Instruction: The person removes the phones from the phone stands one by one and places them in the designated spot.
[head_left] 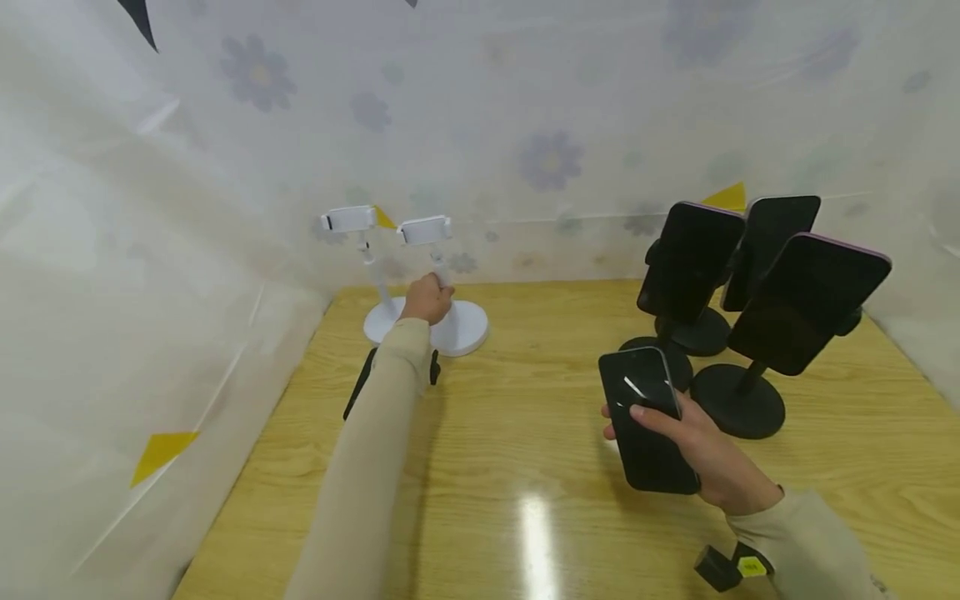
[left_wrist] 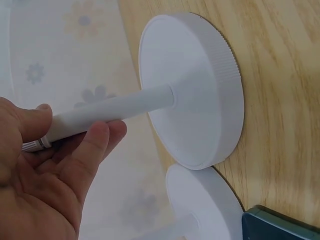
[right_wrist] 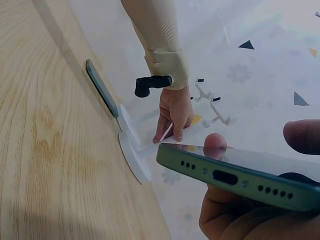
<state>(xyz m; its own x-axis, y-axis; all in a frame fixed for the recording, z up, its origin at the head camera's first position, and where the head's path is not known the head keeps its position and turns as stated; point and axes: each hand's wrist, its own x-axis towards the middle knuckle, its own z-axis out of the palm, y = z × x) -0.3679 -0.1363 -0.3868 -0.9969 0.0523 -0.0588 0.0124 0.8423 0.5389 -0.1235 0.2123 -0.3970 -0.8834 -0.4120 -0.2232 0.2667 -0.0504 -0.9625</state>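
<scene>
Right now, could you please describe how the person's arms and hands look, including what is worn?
The left hand and right hand wear no gloves. Both the left sleeve and right sleeve are long, beige fabric. A small black device sits at the left wrist; a boxy black unit with a yellow-green label, print unreadable, is at the right.

Wood-grained table [head_left: 517, 417] — stands [head_left: 467, 328], phone [right_wrist: 102, 90]
</scene>
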